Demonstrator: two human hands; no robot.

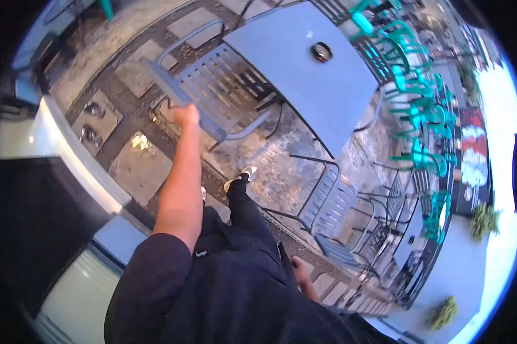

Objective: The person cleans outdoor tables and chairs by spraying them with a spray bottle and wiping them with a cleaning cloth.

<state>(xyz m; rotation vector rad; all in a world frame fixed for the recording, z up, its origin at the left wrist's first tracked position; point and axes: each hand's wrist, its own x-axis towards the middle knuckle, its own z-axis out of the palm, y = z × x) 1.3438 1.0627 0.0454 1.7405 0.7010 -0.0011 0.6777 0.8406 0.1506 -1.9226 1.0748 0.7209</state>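
Observation:
My left hand [185,116] is closed on the top of the backrest of a grey slatted metal chair [212,86], beside a grey table [310,69]. A round dark ashtray-like dish [321,52] lies on that table. My right hand [302,273] hangs low by my right side, near my dark clothing; its fingers are too small and partly hidden to make out what they do. Another grey slatted chair [327,203] stands at the table's near right side.
Green plastic chairs [416,103] stand at the upper right. More metal chairs [396,195] are at the right. Square paving slabs [138,169] lie at the left, next to a pale curved edge [77,155]. Potted plants [485,222] are along the far right wall.

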